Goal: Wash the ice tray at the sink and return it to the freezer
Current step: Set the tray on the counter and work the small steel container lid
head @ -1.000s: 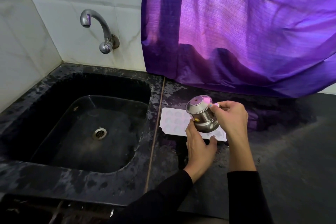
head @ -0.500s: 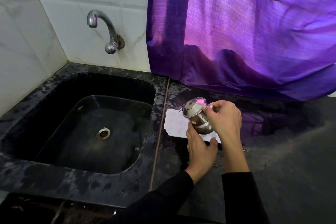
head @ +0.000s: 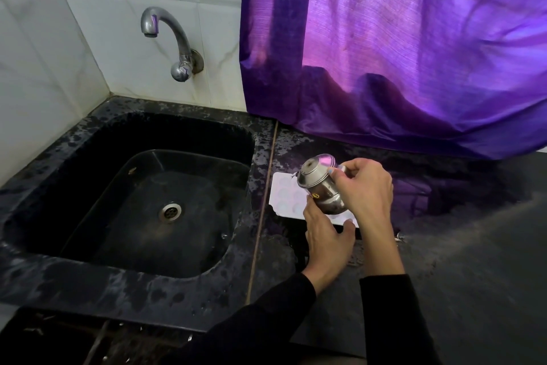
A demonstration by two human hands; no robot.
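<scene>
White ice tray (head: pixel 286 196) lies flat on the black counter (head: pixel 461 249), just right of the seam that separates counter from sink (head: pixel 118 281), with its left end and part of its near edge visible and the rest covered by the hands and the vessel above it. Round cavities are faintly discernible on its surface; their contents cannot be determined. Right hand (head: pixel 365 187) grips a small steel pot (head: pixel 321 187), fingers curled over its upper side, the pot tilted with its base toward the camera and left, held directly above the tray. A small yellow sticker is visible on the pot's wall. Whether anything pours from the pot cannot be determined. Left hand (head: pixel 327 241) is positioned at the near edge of the tray, thumb spread to the right and fingers reaching forward under the pot; fingers appear extended rather than curled, and contact with the tray's near edge is apparent at the thumb. Both forearms wear dark sleeves. Sink basin is black, wet-spotted on its rim, with a metal drain (head: pixel 170 211) at its centre. Curved metal tap (head: pixel 174 39) is mounted on the white tiled wall above the basin; no water runs from it. Purple curtain (head: pixel 399 45) hangs behind the counter, its hem resting on the surface
</scene>
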